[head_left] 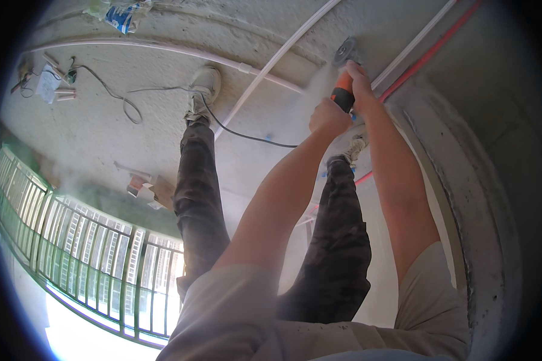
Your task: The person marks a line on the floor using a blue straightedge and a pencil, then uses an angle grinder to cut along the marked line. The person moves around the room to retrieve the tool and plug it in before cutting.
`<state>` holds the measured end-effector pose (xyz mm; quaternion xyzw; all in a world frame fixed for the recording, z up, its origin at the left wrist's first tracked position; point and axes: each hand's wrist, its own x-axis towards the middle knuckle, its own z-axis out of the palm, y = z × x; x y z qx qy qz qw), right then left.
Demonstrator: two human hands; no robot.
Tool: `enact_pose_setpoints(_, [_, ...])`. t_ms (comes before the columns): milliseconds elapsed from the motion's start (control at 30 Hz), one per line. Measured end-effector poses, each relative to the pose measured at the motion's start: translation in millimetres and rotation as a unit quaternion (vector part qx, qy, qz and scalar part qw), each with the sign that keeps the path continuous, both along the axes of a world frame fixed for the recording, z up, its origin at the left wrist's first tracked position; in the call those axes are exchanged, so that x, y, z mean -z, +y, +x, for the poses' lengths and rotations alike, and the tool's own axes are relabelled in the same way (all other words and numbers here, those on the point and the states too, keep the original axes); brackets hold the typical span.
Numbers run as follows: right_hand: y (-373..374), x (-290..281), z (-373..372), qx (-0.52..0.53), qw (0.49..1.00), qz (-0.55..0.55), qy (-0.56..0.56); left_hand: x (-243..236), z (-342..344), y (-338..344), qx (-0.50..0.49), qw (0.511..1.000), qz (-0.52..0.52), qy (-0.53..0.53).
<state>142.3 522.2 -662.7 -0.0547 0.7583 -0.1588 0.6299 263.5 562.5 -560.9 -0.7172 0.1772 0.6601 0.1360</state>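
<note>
The frame was filled mostly by a grey concrete floor (96, 141), bounded at lower left by a barred green railing (128, 280). Two legs in dark patterned trousers (200, 192) were planted in the centre, one on either side of the left forearm. Pale pipes (245, 68) were laid across the upper part of the frame, and a red pipe (418, 64) was seen running beside one of them at upper right. A dark cable (271, 142) was trailed from the upper left to the centre.

An orange-and-black angle grinder (343, 96) was held right of centre near the top. Its rear was enclosed by the curled fingers of the left hand (331, 115); its front part was clasped by the right hand (359, 85). A crumpled plastic bag (123, 18) was left at the upper left. The grinder's round disc (345, 52) was directed toward the top, pale dust being spread beside it; whether the concrete was touched by the disc could not be told.
</note>
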Motion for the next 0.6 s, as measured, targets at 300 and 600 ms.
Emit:
enact_pose_setpoints(300, [17, -6, 10, 0.008, 1.000, 0.000, -0.021, -4, 8, 16, 0.004, 1.000, -0.003, 0.014])
enact_pose_setpoints(600, [64, 10, 17, -0.009, 0.999, -0.016, -0.037, 10, 17, 59, 0.004, 1.000, 0.008, 0.013])
